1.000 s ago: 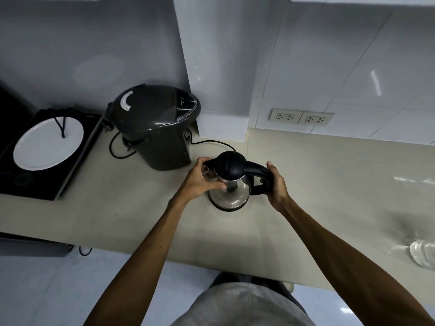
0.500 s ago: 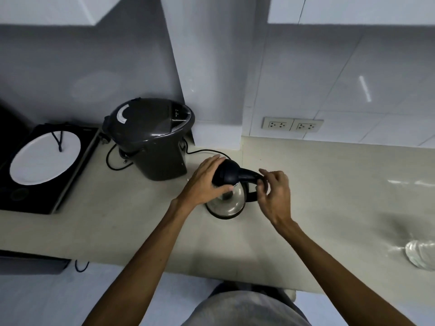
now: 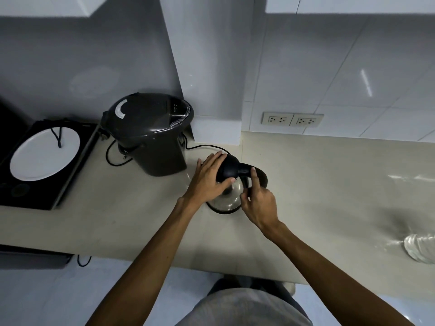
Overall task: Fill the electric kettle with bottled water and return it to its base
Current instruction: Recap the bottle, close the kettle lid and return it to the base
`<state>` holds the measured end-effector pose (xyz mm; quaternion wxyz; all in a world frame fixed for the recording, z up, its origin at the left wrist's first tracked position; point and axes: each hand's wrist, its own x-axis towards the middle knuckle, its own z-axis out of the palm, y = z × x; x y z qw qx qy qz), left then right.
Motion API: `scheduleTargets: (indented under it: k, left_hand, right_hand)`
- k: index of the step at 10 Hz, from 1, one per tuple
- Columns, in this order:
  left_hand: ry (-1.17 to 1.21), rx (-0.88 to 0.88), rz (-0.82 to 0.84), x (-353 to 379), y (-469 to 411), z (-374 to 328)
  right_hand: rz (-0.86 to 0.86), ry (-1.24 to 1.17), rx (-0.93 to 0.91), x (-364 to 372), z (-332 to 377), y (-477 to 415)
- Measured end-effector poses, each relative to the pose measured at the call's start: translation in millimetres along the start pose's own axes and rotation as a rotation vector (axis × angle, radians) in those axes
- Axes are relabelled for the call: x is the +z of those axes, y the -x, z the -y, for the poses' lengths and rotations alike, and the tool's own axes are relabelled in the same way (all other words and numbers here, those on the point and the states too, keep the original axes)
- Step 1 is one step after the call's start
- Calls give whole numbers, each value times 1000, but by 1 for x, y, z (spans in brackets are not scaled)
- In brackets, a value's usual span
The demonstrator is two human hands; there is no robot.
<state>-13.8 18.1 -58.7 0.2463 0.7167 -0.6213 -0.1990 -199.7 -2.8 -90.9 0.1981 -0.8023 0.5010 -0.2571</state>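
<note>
The electric kettle (image 3: pixel 231 170), glass-bodied with a black lid and black handle, stands on the beige counter on its black base (image 3: pixel 223 211). My left hand (image 3: pixel 208 178) lies flat over the lid's left side, thumb against the front of the body. My right hand (image 3: pixel 257 200) is at the handle, index finger pressing the top of the handle near the lid. A clear plastic water bottle (image 3: pixel 421 247) lies at the counter's right edge, partly cut off.
A dark grey hot-water dispenser (image 3: pixel 150 135) stands just left behind the kettle, its cord (image 3: pixel 204 147) trailing behind. A black induction hob with a white plate (image 3: pixel 44 154) is at far left. Wall sockets (image 3: pixel 293 119) sit behind. The counter's front edge (image 3: pixel 141 257) runs below my arms.
My right hand left its full grasp of the handle and now presses the handle top with the index finger. My left hand moved from the kettle's body up onto the lid.
</note>
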Motion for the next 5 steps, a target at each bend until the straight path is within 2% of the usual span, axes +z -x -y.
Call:
scheduleTargets:
  k: [2,3,4,5]
  left_hand:
    - [2,-25,1,2,1,-4]
    - [-37,-48,-5,1,3,-11]
    - [-36,-28,-63,6,8,-21]
    - [-52,10,-99,15,14,-38]
  right_hand:
    - [58,95,21,1,4,6]
    - [178,104,31,-9,-3,5]
    - [197,94,0,-22,-12,10]
    - [115,101,27,-44,-31,10]
